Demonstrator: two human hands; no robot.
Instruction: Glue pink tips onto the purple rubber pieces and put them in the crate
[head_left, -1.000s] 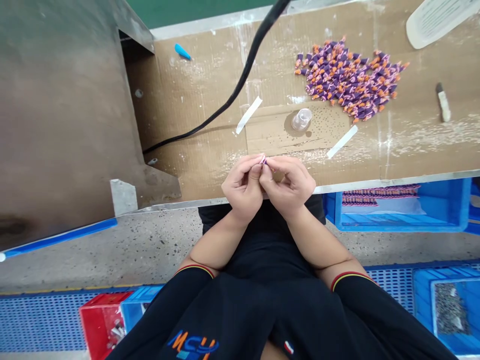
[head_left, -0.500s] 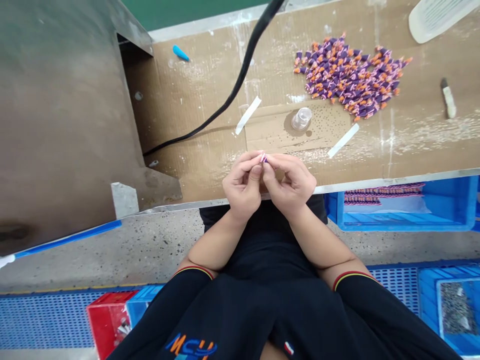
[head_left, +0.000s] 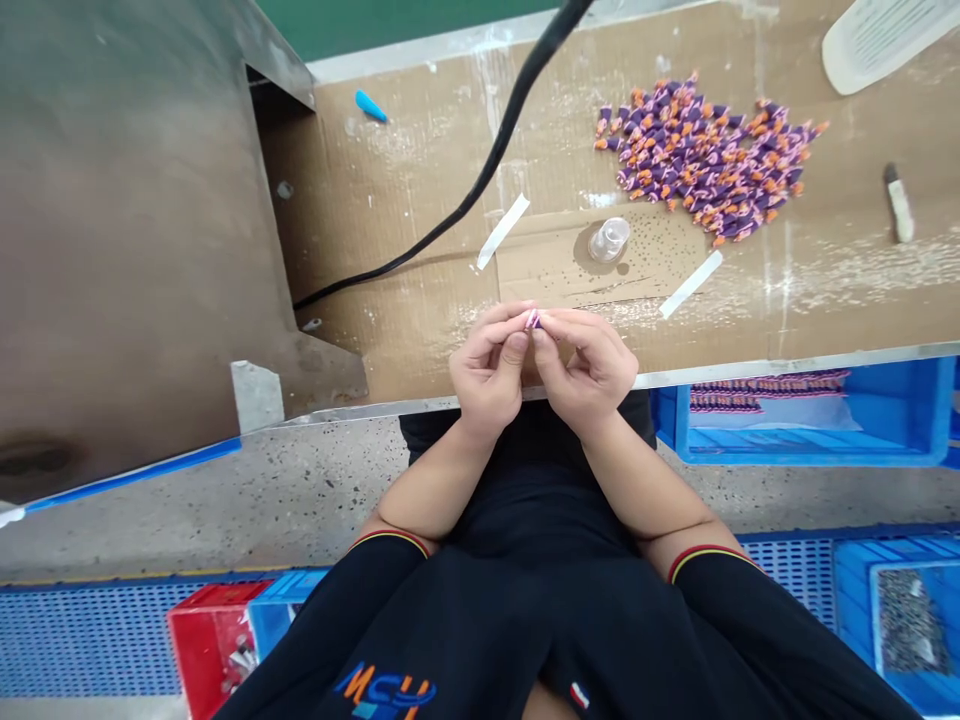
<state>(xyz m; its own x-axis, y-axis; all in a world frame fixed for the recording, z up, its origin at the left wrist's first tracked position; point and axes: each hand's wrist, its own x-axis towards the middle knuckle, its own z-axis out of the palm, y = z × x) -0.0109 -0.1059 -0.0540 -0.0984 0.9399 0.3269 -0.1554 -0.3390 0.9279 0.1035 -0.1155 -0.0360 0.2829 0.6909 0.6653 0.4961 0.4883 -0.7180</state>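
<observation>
Left hand (head_left: 486,375) and right hand (head_left: 594,372) meet over the near side of the tabletop (head_left: 420,180). Fingers (head_left: 568,322) on both nearly closed, pinching one small purple-pink piece (head_left: 533,319) between the tips. Clear cup (head_left: 610,239) just beyond, on a wet patch. Pile (head_left: 712,160) of purple, pink and orange pieces farther off, to the right.

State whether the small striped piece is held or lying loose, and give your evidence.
Held: the small striped piece is pinched between the fingertips of left hand and right hand, apart from the purple-and-orange pile.
</observation>
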